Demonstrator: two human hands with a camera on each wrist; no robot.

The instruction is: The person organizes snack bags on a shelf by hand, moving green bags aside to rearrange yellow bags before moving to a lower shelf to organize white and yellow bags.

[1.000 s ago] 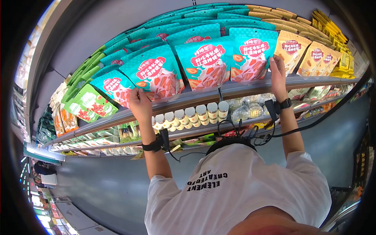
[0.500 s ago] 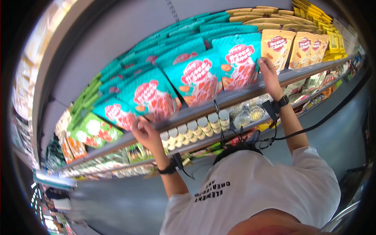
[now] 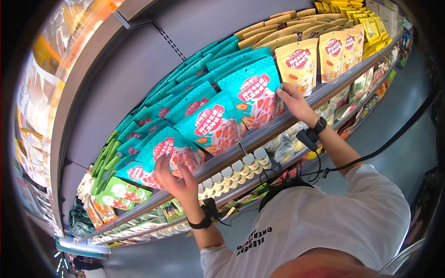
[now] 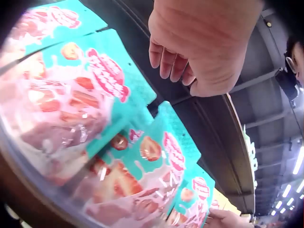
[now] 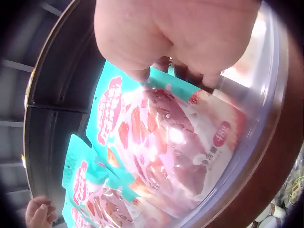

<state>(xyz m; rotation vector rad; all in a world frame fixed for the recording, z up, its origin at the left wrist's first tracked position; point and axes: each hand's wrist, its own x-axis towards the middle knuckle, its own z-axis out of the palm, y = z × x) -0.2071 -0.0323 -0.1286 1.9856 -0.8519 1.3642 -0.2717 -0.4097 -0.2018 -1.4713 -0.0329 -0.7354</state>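
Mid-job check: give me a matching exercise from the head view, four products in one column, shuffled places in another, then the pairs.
1. Teal strawberry pouches
2. Tan pouches
3. White-lidded jars
4. Green pouches

A. Below the pouches' shelf
B. Between teal pouches and yellow packets
C. Just left of the teal row
D. Between green and tan pouches

Pairs: 1-D, 2-B, 3-A, 4-C

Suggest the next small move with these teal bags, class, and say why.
Probably bring the left hand in to touch the teal bag nearest it, to steady that end. The left wrist view shows that hand holding nothing, its fingers apart from the bags, while the right hand touches the edge of the rightmost teal bag.
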